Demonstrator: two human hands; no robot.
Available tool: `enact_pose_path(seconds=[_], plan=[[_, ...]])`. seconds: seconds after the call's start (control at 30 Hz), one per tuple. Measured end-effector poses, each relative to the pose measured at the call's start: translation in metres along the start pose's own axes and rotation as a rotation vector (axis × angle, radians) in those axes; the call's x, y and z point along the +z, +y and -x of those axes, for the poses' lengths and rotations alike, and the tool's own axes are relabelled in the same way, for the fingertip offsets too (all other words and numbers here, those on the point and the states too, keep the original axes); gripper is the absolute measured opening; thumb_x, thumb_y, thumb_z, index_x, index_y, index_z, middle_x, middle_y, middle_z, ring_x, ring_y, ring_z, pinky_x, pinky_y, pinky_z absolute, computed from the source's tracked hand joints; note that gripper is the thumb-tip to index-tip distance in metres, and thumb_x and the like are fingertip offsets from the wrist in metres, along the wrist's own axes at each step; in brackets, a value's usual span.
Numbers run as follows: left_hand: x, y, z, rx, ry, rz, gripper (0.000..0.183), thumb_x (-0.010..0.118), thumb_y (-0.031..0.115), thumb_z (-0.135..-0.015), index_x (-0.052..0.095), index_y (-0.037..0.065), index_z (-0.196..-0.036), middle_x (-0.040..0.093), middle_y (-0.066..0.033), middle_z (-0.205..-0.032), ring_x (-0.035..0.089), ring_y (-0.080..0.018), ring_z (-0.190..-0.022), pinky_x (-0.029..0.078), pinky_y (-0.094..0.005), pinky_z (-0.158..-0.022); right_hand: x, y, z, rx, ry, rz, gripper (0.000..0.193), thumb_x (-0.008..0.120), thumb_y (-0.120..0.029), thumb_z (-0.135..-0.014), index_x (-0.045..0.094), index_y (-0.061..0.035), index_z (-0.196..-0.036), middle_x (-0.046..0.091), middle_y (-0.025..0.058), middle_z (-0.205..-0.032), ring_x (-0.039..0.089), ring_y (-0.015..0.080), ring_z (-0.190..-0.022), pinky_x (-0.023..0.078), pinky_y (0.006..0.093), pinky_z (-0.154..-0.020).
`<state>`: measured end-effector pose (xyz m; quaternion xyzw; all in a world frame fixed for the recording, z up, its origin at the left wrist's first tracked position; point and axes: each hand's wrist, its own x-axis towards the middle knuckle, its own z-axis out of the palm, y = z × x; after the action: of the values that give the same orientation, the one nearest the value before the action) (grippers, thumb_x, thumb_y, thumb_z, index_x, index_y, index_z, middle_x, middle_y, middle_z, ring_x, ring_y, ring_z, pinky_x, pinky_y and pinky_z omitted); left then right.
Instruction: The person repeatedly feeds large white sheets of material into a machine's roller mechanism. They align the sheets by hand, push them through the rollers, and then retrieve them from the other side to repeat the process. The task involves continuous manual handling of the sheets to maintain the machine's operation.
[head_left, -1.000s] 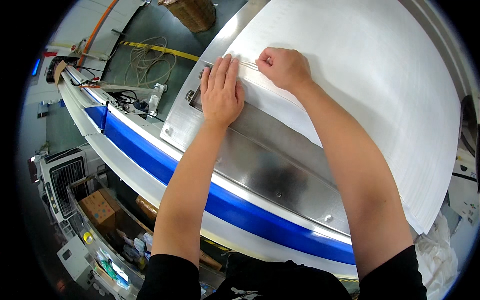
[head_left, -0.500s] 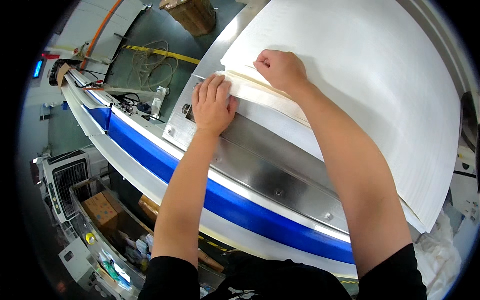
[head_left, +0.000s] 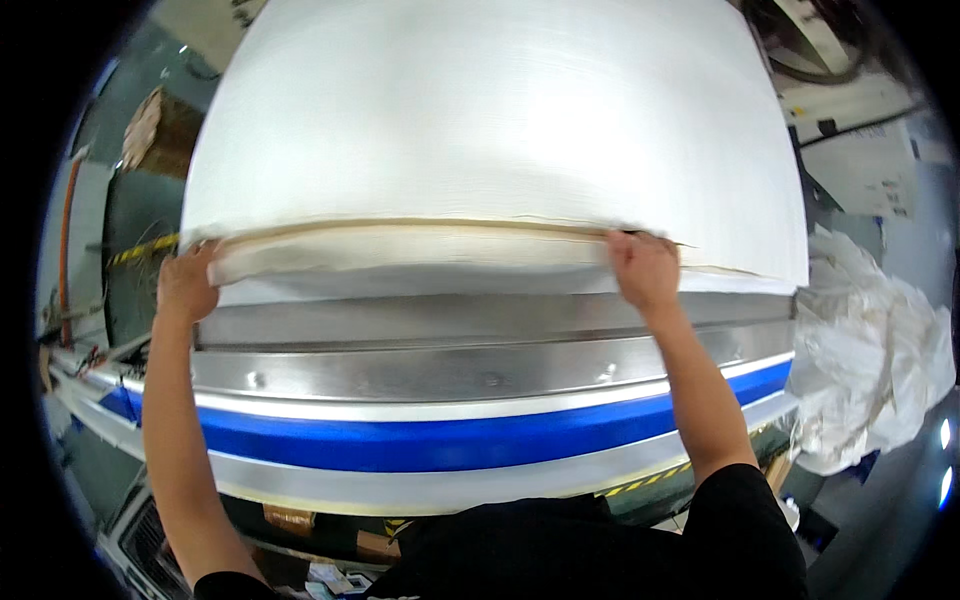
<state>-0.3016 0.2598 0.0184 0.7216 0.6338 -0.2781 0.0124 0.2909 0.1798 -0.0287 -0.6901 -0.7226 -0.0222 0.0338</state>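
Observation:
A wide white sheet of fabric (head_left: 500,120) lies spread over a big table and fills most of the view. Its near edge is lifted, showing a beige underlayer (head_left: 420,245). My left hand (head_left: 187,283) grips the left corner of that edge. My right hand (head_left: 643,268) pinches the edge near its right end. Both hands hold the edge raised above a metal rail (head_left: 450,370) along the table's front.
A blue stripe (head_left: 440,440) runs along the table's front below the metal rail. A crumpled white plastic bag (head_left: 870,350) sits at the right. Cardboard boxes (head_left: 150,125) and yellow-black floor tape (head_left: 140,250) are at the far left.
My head has turned square to the table. My hands have moved far apart along the fabric's edge, which is now lifted across nearly its whole width.

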Motion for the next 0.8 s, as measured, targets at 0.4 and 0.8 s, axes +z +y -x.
enact_pose_path(seconds=[0.4,0.8], plan=[[0.089,-0.05,-0.067,-0.09,-0.032,-0.132,0.028,0.046,0.008,-0.093,0.062,0.008,-0.115,0.065,-0.0136,-0.108,0.061,-0.0301,-0.101,0.047,-0.0387,-0.087,-0.014,0.374,0.067,0.409,-0.284,0.283,0.068,0.023,-0.049,-0.1,0.071,-0.0047,-0.082,0.069,0.0164,-0.09,0.064,0.0307,-0.095,0.028,0.0441,-0.109],[0.135,-0.109,-0.065,0.048,0.19,-0.174,0.035,0.033,0.017,-0.097,0.062,0.0,-0.11,0.064,-0.0206,-0.106,0.057,-0.0385,-0.099,0.044,-0.0457,-0.085,-0.04,0.531,0.094,0.509,-0.657,0.396,0.033,0.05,-0.022,-0.088,0.061,-0.0112,-0.117,0.062,0.0164,-0.118,0.059,0.0346,-0.107,0.046,0.0431,-0.091]])
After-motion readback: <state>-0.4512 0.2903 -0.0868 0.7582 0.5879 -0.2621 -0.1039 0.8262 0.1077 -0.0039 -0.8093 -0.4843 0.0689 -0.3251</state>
